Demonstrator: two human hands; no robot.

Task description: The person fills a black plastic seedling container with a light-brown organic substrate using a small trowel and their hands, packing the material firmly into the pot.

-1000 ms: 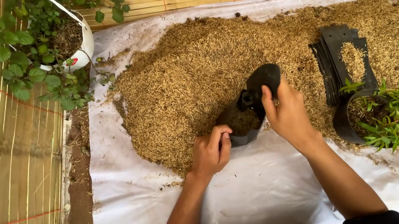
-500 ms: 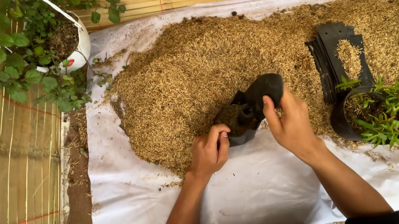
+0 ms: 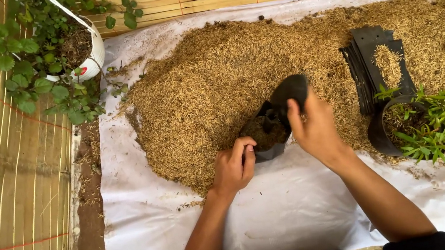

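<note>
A small black plastic grow bag (image 3: pixel 276 121), partly filled with husk mix, lies tilted at the near edge of a big heap of rice husk (image 3: pixel 237 69). My left hand (image 3: pixel 235 166) pinches the bag's near rim with curled fingers. My right hand (image 3: pixel 315 128) grips the bag's far side, thumb over the rim. Both hands hold the same bag over the white sheet (image 3: pixel 283 210).
A stack of flat black grow bags (image 3: pixel 366 57) lies on the husk at right. A filled black bag with a green seedling (image 3: pixel 422 126) stands beside it. A white pot with a leafy plant (image 3: pixel 58 47) sits at the back left. Bamboo matting (image 3: pixel 1 195) covers the floor.
The bag has tipped and shifted slightly; my right hand has moved a little along its far side. My left hand keeps its hold on the rim.
</note>
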